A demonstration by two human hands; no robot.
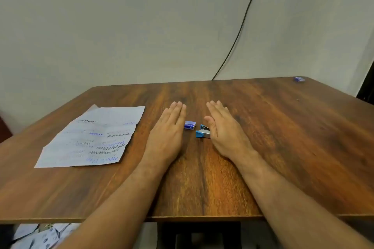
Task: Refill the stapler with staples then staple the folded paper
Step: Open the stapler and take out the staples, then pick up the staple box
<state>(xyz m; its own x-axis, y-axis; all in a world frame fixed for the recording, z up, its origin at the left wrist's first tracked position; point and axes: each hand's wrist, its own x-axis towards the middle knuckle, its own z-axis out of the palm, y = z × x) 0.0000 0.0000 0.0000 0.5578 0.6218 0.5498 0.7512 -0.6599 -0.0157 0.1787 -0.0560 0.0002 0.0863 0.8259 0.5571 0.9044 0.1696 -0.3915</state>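
Note:
A small blue and silver stapler (203,132) lies on the wooden table (283,137), partly hidden behind my right hand (224,129). Just left of it sits a small blue box of staples (190,124). My left hand (169,129) rests flat on the table to the left of the box, fingers together and holding nothing. My right hand also lies flat, its thumb side touching or almost touching the stapler. A sheet of paper (95,137) with scribbled lines lies flat at the left, one far corner turned up.
Another small blue box (299,79) sits at the table's far right corner. A black cable (242,22) runs down the wall behind the table. Printed papers (40,236) lie on the floor under the near left edge.

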